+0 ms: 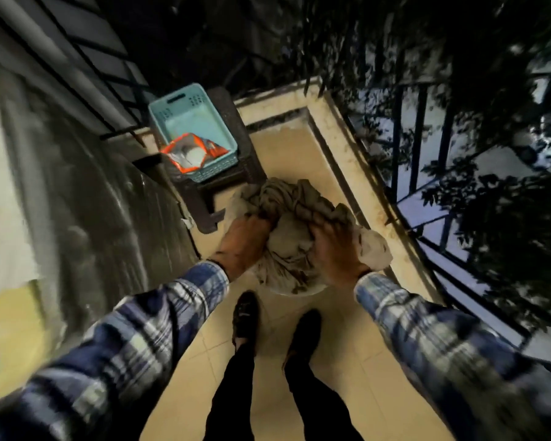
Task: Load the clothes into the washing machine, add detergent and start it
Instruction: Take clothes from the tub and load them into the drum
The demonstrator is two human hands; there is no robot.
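A crumpled pile of beige-grey clothes [295,214] fills a pale tub whose rim [295,293] shows on the tiled floor in front of my feet. My left hand [244,241] grips the pile's left side with fingers dug into the fabric. My right hand [333,246] presses and grips its right side. An open orange detergent bag [193,151] with white powder lies in a light blue basket [218,114] on a dark stool [226,183] beyond the pile. The grey washing machine [86,198] stands blurred at the left.
A dark metal railing [423,173] and a raised stone kerb [360,173] bound the narrow balcony on the right, with tree foliage beyond. A window grille [86,62] runs along the wall at upper left. My two dark shoes [245,316] stand on the beige tiles.
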